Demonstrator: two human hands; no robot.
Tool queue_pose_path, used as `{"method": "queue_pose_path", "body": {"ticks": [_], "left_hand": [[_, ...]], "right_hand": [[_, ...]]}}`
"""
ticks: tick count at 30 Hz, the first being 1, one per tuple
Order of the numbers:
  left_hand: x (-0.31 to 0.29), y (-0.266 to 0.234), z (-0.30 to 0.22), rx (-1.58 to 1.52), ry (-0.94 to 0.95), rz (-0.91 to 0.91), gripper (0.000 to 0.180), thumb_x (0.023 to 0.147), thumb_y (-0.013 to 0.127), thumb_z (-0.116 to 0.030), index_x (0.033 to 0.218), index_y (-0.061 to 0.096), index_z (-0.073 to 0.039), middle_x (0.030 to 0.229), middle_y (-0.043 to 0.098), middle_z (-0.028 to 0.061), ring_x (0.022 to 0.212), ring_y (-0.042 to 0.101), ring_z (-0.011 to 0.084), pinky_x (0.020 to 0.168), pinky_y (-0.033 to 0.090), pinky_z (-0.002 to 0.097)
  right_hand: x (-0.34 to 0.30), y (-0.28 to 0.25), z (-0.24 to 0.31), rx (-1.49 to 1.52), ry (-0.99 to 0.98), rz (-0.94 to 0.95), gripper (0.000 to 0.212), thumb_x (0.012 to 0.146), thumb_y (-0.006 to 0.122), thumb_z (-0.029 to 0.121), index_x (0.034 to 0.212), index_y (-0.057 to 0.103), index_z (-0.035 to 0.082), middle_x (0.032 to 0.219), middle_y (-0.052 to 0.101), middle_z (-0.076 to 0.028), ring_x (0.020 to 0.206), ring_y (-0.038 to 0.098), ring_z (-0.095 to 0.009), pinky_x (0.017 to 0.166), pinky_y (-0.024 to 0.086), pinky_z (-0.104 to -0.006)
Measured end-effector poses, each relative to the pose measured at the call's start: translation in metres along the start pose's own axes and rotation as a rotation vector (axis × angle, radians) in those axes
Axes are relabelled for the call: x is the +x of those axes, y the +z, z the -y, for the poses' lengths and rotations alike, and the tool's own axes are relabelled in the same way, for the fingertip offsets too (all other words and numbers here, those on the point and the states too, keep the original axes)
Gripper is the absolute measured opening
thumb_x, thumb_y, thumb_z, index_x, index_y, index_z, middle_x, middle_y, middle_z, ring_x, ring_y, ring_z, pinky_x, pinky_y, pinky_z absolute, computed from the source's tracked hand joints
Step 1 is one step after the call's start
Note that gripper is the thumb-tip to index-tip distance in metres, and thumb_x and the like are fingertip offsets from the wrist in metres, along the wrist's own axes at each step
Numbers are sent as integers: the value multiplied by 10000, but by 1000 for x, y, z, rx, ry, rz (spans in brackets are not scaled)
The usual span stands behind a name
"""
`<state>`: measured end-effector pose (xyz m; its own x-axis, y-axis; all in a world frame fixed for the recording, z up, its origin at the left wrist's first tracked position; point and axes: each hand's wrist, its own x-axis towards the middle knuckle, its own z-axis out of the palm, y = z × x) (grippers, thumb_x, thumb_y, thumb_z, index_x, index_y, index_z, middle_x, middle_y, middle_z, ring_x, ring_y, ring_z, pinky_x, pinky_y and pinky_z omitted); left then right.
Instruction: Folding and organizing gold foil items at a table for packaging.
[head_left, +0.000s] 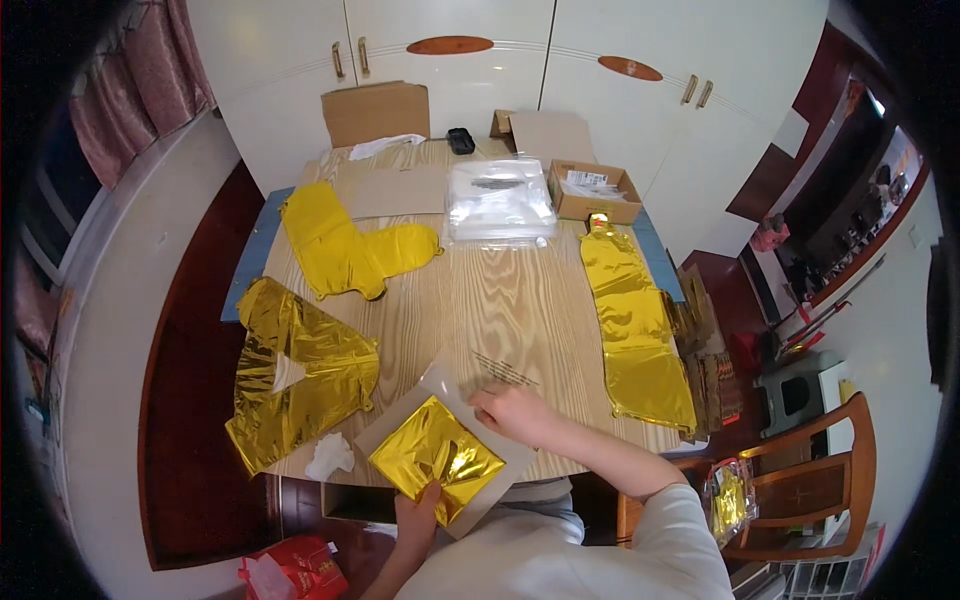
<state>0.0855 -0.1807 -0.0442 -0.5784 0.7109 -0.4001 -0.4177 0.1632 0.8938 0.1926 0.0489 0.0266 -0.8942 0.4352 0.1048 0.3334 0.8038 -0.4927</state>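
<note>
At the near edge of the table point(520, 310), the left hand point(420, 507) holds a folded gold foil packet point(436, 452), thumb on top, fingers hidden beneath. Translucent plastic point(514, 464) lies under the packet. Just beyond it, the right hand point(512, 412) has its fingers curled close together; whether they grip the plastic I cannot tell. Crumpled white material point(329, 457) lies left of the packet. Farther out, flat gold foil shapes point(635, 320) flank both sides; clear bags point(497, 198) and an open cardboard box point(597, 197) sit toward the back.
</note>
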Motion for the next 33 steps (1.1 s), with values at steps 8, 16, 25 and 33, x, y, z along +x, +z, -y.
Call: {"method": "queue_pose_path", "body": {"ticks": [8, 16, 25, 33], "left_hand": [[-2, 2, -8, -104, 6, -51, 170, 895, 595, -72, 1009, 590, 54, 898, 623, 50, 762, 576, 101, 678, 476, 259], [-9, 16, -22, -215, -32, -116, 166, 912, 564, -61, 1027, 582, 56, 905, 627, 56, 759, 593, 123, 683, 489, 279], [-14, 26, -30, -294, -18, -178, 152, 920, 545, -52, 1033, 569, 47, 934, 618, 64, 774, 590, 143, 676, 490, 306], [-14, 34, -31, -337, 3, -229, 133, 928, 536, -50, 1019, 568, 42, 921, 611, 58, 777, 579, 140, 692, 482, 294]], "right_hand": [[-21, 9, -23, -167, -56, -41, 132, 804, 597, 147, 871, 594, 34, 849, 612, -134, 756, 634, -320, 666, 528, -413], [-34, -16, 1, -155, -91, -17, 143, 739, 592, 65, 864, 550, 8, 806, 588, -144, 751, 634, -317, 640, 534, -400], [-53, -26, 25, -257, -154, -88, 141, 721, 578, 65, 837, 512, 19, 774, 516, -123, 735, 590, -288, 623, 515, -379], [-61, -30, 44, -495, -152, -155, 150, 689, 582, 87, 814, 505, 58, 755, 496, -73, 735, 564, -219, 623, 499, -316]]}}
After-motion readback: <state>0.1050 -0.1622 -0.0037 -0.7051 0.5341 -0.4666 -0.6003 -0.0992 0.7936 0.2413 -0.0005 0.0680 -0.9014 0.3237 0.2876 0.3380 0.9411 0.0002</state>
